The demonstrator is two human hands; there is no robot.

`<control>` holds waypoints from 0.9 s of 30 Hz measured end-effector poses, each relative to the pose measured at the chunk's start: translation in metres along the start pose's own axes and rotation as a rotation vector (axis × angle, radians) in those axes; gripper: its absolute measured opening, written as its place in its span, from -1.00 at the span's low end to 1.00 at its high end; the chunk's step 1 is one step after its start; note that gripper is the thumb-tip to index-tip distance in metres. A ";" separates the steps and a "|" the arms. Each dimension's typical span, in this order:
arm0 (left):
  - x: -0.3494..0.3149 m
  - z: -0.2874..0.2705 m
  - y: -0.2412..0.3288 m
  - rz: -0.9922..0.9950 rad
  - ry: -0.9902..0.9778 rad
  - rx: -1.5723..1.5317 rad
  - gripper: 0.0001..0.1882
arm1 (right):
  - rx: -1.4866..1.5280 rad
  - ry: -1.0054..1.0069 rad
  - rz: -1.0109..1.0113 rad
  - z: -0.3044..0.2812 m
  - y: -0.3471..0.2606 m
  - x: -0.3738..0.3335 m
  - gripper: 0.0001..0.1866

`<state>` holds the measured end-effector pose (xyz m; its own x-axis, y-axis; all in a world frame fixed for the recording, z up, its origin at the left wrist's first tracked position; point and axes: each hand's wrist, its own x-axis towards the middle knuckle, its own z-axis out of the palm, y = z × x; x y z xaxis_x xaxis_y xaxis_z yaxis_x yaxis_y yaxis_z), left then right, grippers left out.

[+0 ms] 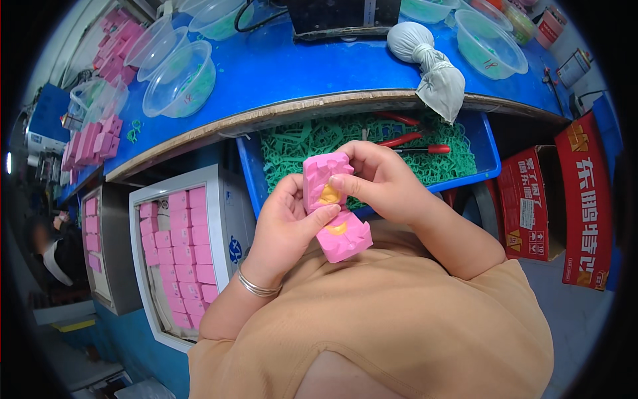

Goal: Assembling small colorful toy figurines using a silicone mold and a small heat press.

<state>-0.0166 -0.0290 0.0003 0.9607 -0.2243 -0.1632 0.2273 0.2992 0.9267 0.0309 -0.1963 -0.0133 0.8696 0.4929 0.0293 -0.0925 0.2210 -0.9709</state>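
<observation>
Both my hands hold a pink block-shaped mould point(346, 245), parted into two pieces that meet at an angle in front of my chest. Yellow material point(329, 194) shows in its hollows. My left hand point(282, 213) grips the mould from the left, its thumb across the middle. My right hand point(385, 179) holds the upper piece, thumb pressed beside the yellow part. Just beyond my hands is a blue tray point(492, 143) filled with green stringy scraps point(292, 149). On the scraps lie a red-handled tool point(402, 139) and a red-and-black pen-shaped thing point(435, 149).
A white-framed box point(217, 199) with rows of pink blocks point(186, 236) stands at my left. On the blue bench point(279, 73) are clear plastic bowls point(179, 80), stacked pink blocks point(93, 143) and a tied white cloth bag point(442, 80). Red cardboard boxes point(531, 199) stand right.
</observation>
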 end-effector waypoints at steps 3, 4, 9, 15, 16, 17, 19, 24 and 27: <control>-0.003 0.001 0.004 -0.012 0.024 0.029 -0.72 | -0.016 0.005 0.126 0.002 -0.012 0.000 -0.73; -0.004 0.001 0.004 -0.012 0.023 0.029 -0.72 | -0.016 0.006 0.127 0.002 -0.012 -0.001 -0.73; -0.005 0.003 0.007 -0.016 0.041 0.036 -0.72 | -0.018 -0.086 0.200 0.002 -0.015 -0.001 -0.68; -0.007 0.004 0.011 -0.007 0.031 0.161 -0.73 | 0.155 -0.120 0.197 0.000 -0.013 -0.002 -0.68; -0.008 0.004 0.011 -0.007 0.031 0.161 -0.73 | 0.155 -0.121 0.197 0.000 -0.013 -0.001 -0.68; -0.008 0.003 0.010 0.001 0.030 0.160 -0.73 | 0.150 -0.125 0.197 0.000 -0.012 -0.001 -0.67; -0.008 0.003 0.009 0.009 0.029 0.159 -0.74 | 0.145 -0.128 0.197 -0.001 -0.012 -0.001 -0.67; -0.007 0.002 0.007 0.020 0.024 0.168 -0.74 | 0.140 -0.134 0.194 -0.002 -0.010 -0.001 -0.67; -0.007 0.002 0.006 0.036 0.027 0.174 -0.75 | 0.140 -0.123 0.207 0.000 -0.014 -0.001 -0.66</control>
<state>-0.0218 -0.0271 0.0076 0.9722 -0.1905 -0.1361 0.1643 0.1409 0.9763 0.0316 -0.1997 0.0004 0.7609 0.6359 -0.1291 -0.3351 0.2148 -0.9174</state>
